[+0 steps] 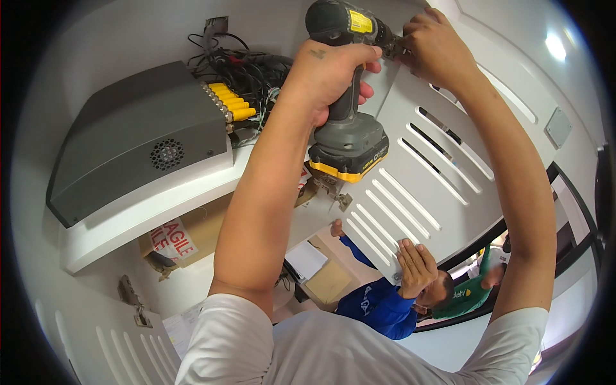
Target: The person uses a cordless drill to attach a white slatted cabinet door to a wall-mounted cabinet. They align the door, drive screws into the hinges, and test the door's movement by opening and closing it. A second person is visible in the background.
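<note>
My left hand (pixel 327 77) grips the handle of a black-and-yellow cordless drill (pixel 340 138), held upright with its chuck pointing right, near the top of the view. My right hand (pixel 430 48) has its fingers closed at the front of the chuck, around something small and metallic that I cannot make out. Just below that hand is a white slotted panel (pixel 423 186). A co-worker's hand (pixel 417 266) presses against its lower edge. Behind my left hand lies a bundle of dark cables (pixel 237 67) with yellow connectors (pixel 228 96).
A grey box (pixel 115 135) sits on a white shelf (pixel 141 224) above a cardboard box (pixel 212 231). Below right are a person in blue (pixel 375 301) and one in green (pixel 468 289). Hinges (pixel 135 301) are on a slotted panel at lower left; papers (pixel 305 260) lie below.
</note>
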Available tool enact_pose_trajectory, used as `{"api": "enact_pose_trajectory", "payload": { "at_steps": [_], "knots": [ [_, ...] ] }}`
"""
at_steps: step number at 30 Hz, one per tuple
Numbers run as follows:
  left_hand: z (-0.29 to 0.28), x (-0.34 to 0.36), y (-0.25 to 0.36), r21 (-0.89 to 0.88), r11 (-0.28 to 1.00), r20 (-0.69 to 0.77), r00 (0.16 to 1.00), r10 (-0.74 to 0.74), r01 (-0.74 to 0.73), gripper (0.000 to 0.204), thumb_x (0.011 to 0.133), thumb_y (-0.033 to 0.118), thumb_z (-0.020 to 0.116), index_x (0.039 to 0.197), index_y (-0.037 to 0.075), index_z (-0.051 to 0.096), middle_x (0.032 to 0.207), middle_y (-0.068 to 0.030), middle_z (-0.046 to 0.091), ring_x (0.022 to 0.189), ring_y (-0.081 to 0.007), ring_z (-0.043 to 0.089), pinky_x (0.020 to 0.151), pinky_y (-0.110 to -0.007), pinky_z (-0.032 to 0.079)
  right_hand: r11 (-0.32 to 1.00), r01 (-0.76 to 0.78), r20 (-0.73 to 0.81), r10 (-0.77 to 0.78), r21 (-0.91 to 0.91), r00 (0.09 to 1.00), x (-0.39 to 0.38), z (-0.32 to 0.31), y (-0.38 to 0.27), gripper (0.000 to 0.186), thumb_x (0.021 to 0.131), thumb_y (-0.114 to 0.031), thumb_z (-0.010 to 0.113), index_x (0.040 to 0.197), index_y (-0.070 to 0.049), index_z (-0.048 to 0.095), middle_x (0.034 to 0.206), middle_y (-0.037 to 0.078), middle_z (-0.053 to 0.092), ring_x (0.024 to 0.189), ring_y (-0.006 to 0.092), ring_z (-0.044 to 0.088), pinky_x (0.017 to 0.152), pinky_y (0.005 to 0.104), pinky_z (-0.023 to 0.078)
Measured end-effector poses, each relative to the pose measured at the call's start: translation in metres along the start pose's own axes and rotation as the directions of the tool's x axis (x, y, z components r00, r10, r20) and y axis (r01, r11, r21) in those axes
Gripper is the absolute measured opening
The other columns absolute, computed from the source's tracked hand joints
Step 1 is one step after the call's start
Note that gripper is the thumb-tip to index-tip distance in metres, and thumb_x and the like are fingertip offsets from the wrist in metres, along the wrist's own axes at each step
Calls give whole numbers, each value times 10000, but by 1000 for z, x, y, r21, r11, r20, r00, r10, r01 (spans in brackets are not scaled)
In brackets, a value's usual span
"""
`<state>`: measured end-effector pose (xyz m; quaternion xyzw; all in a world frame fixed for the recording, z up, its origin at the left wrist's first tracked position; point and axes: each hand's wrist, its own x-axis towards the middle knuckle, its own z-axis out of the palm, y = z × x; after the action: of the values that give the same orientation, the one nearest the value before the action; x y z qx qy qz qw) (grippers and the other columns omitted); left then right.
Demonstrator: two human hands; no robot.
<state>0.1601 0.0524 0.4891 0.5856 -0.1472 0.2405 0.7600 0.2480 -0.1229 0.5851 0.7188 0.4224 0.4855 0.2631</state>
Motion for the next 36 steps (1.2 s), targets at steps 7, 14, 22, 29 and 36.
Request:
{"api": "enact_pose_trajectory", "payload": {
  "at_steps": [7, 14, 22, 29, 36],
  "knots": [
    [0, 2, -2, -1, 1000, -1, 1000, 5, -5, 226, 860, 217, 742, 913, -1, 713, 797, -68, 684, 599, -175, 637, 542, -338, 533, 1000, -4, 7, 4, -3, 1000, 0, -1, 0, 183, 796, -245, 785, 871, -78, 772, 892, 55, 659, 1039, 242, 618, 1159, 483, 369],
    [-2, 2, 0, 35, 999, 12, 1000, -28, 28, 273, 846, 273, 780, 948, 28, 716, 823, -59, 703, 600, -143, 639, 537, -307, 540, 1000, 6, -19, -5, 22, 1000, 0, 0, -1, 175, 787, -231, 794, 868, -78, 773, 870, 57, 647, 1023, 238, 618, 1151, 480, 375],
    [-2, 4, -1, 24, 999, 10, 999, -45, 45, 257, 851, 269, 780, 912, 27, 718, 827, -61, 706, 598, -141, 640, 520, -309, 534, 1000, -5, 22, 5, -2, 1000, 1, -2, -1, 174, 805, -240, 777, 882, -84, 780, 864, 53, 647, 1037, 243, 614, 1148, 483, 375],
    [0, 6, -5, -27, 1000, 18, 1000, -5, 6, 263, 846, 262, 789, 902, 16, 717, 808, -65, 699, 591, -148, 641, 512, -309, 533, 1000, -3, 12, 3, -12, 1000, 1, -3, -3, 178, 809, -242, 775, 891, -83, 783, 868, 55, 648, 1046, 249, 610, 1150, 484, 367],
    [-2, 8, -5, -16, 999, 7, 999, -47, 47, 278, 843, 265, 795, 937, 13, 724, 821, -62, 701, 591, -141, 635, 512, -306, 540, 1000, -15, 44, 15, 9, 999, 2, -6, -4, 187, 804, -246, 783, 901, -86, 790, 853, 59, 644, 1047, 254, 608, 1150, 487, 366]
  ]
}}
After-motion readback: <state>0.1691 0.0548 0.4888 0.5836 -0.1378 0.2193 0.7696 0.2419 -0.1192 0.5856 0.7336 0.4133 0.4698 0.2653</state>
